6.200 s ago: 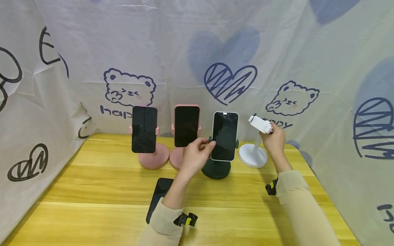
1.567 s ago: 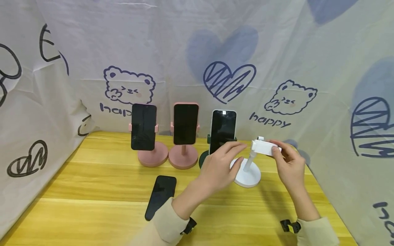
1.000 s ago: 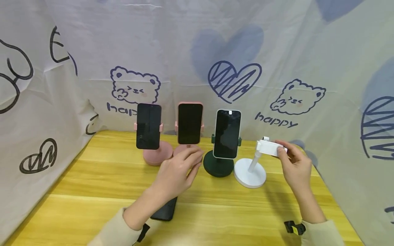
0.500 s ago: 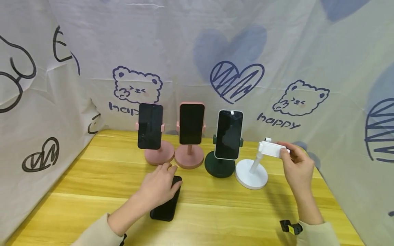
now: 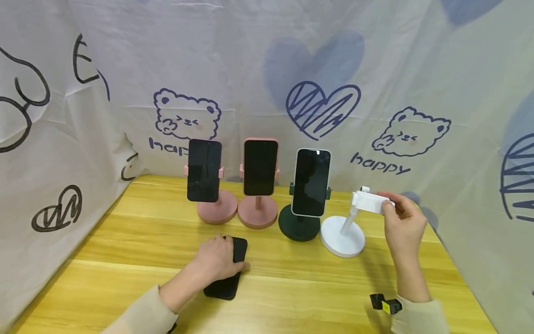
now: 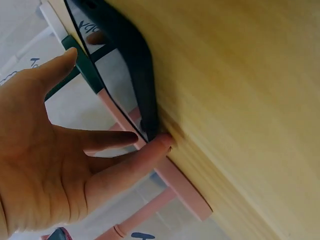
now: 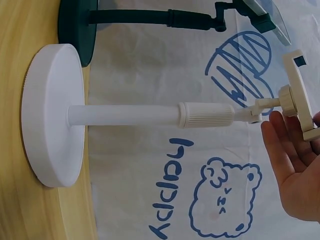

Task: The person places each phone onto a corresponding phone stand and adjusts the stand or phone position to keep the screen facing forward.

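Observation:
In the head view, my left hand point(image 5: 214, 257) lies over a black phone point(image 5: 225, 287) flat on the wooden table, its thumb out past the phone's right edge. The left wrist view shows fingertips point(image 6: 162, 142) right at the phone's end, while the thumb stands off the glossy screen. At the right, my right hand point(image 5: 404, 227) pinches the end of the clamp point(image 5: 369, 202) on a white phone stand. Its round base point(image 7: 52, 115) rests on the table, and the post leans a little to the right. No phone sits in this clamp.
Two pink stands point(image 5: 217, 208) point(image 5: 257, 212) and a dark green stand point(image 5: 299, 225) form a row at the back, each holding an upright phone. A printed cloth point(image 5: 250, 69) hangs behind and along both sides of the table point(image 5: 292, 297).
My left hand has moved left and down from the green stand to the lying phone. My right hand has drawn the white stand nearer and kept hold of its clamp.

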### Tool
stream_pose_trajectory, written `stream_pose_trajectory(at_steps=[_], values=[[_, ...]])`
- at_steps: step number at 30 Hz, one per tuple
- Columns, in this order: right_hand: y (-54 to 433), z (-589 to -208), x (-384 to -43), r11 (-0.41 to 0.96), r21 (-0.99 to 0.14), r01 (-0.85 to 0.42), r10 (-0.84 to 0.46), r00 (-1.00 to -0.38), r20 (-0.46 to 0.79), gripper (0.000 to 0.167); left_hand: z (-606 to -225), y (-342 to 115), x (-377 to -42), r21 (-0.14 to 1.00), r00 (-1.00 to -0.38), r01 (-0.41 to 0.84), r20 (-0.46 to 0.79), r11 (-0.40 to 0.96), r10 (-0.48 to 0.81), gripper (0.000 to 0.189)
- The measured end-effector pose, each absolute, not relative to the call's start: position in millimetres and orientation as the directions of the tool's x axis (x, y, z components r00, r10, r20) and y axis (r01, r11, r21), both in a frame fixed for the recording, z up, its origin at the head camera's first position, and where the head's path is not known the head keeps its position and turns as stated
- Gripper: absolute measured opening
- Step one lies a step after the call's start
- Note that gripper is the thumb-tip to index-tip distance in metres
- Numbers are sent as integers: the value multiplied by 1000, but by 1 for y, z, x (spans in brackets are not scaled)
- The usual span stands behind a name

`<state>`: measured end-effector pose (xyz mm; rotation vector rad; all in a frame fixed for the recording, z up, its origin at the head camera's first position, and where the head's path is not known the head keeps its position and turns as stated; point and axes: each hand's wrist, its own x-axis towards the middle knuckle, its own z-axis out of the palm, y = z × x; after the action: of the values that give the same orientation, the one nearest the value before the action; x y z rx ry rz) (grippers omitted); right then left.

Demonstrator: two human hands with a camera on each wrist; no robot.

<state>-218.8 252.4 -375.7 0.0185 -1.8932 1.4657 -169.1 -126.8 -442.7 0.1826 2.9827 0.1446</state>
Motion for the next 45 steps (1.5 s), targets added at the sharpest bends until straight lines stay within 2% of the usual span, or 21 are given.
stream_pose_trajectory(at_steps=[7, 19, 29, 38, 42, 45], values=[[251, -374, -220, 353, -821, -448, 409, -715, 567, 22, -445, -123, -168, 40, -981, 152, -114, 988, 156, 90], [251, -373, -219, 358, -810, -464, 393, -712, 581, 22, -447, -127, -169, 128, -983, 147, -96, 981, 159, 89], [251, -374, -218, 345, -821, -455, 397, -722, 567, 21, -428, -125, -163, 248, -982, 175, 109, 953, 152, 86], [252, -376, -217, 343, -829, -441, 399, -731, 554, 22, -404, -111, -148, 300, -958, 227, 241, 926, 157, 90], [252, -376, -217, 343, -834, -433, 402, -734, 547, 21, -393, -105, -143, 296, -929, 272, 330, 916, 169, 89], [252, -375, -218, 347, -835, -427, 401, -737, 544, 21, -387, -101, -141, 280, -883, 322, 433, 904, 181, 89]])
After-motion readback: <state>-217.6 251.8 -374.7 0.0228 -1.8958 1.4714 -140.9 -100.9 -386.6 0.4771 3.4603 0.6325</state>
